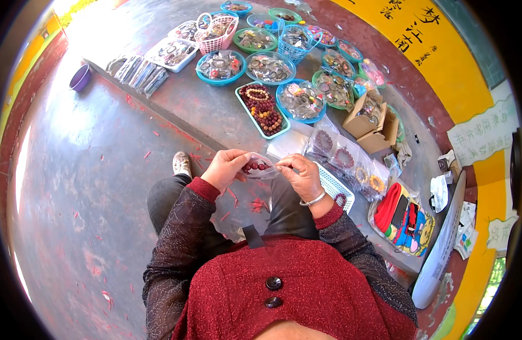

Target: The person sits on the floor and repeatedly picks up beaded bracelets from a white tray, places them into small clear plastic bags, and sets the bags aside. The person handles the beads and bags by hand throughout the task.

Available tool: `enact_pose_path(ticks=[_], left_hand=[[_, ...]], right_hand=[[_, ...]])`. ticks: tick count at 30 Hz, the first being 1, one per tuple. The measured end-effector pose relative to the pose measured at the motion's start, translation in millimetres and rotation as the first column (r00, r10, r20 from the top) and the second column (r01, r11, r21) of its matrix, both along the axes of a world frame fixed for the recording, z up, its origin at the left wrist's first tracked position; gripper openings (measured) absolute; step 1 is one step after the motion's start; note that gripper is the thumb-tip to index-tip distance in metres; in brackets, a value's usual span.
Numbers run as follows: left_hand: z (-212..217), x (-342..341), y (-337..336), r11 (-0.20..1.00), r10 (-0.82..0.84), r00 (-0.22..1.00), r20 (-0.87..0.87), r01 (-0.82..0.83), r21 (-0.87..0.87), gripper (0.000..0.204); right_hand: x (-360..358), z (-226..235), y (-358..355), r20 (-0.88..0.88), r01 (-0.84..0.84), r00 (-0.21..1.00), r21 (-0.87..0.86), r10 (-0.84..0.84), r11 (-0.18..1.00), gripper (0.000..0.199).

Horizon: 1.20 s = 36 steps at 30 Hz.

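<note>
Between my hands is a small clear plastic bag (266, 173) with a dark red bead bracelet (255, 166) in it. My left hand (225, 168) is closed on the bag's left end, beside the beads. At the other end, the thumb and fingers of my right hand (302, 177) pinch the bag's edge; a silver bangle circles that wrist. To the right lie several bagged bead bracelets (343, 157) in rows. Just past my right hand is a white plastic basket (333, 186), partly hidden, with a dark bracelet in it.
A green-rimmed tray (287, 127) of bead strings stands ahead. Beyond it are several round basins (220, 79) of packaged goods. Cardboard boxes (360, 123) and a colourful bag (411, 226) sit at the right. A purple basin (80, 78) stands far left, below the raised ledge.
</note>
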<state>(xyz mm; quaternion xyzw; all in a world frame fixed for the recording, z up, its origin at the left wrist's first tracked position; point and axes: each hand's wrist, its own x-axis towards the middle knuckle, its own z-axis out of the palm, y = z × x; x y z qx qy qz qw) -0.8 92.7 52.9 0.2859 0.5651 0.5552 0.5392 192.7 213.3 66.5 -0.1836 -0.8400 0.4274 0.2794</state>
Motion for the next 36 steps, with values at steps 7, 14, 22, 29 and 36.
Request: enact_pose_path(ticks=[7,14,22,29,36], left_hand=[[6,-2,-2,1.0,0.002,0.942,-0.336,-0.005,-0.008,0.026],[15,-13,-7,0.95,0.026,0.997,-0.071,-0.003,0.311,0.038],[7,-7,2,0.877,-0.34,0.923,0.181,0.242,0.415,0.058],[-6,17,5,0.947,-0.282,0.888,0.363,0.198,0.251,0.034],[0,21,8,0.959,-0.141,0.8,0.582,-0.034,0.28,0.036]], right_hand=[[-9,20,-2,0.067,-0.022,0.998,0.233,0.007,0.972,0.009],[-16,54,-9,-0.046,-0.089,0.995,-0.089,0.085,0.992,0.012],[-24,106,2,-0.343,-0.211,0.938,-0.669,-0.044,0.712,0.014],[-24,73,19,-0.313,-0.113,0.915,-0.803,-0.254,0.585,0.034],[8,-27,7,-0.181,-0.129,0.953,-0.968,-0.243,0.215,0.039]])
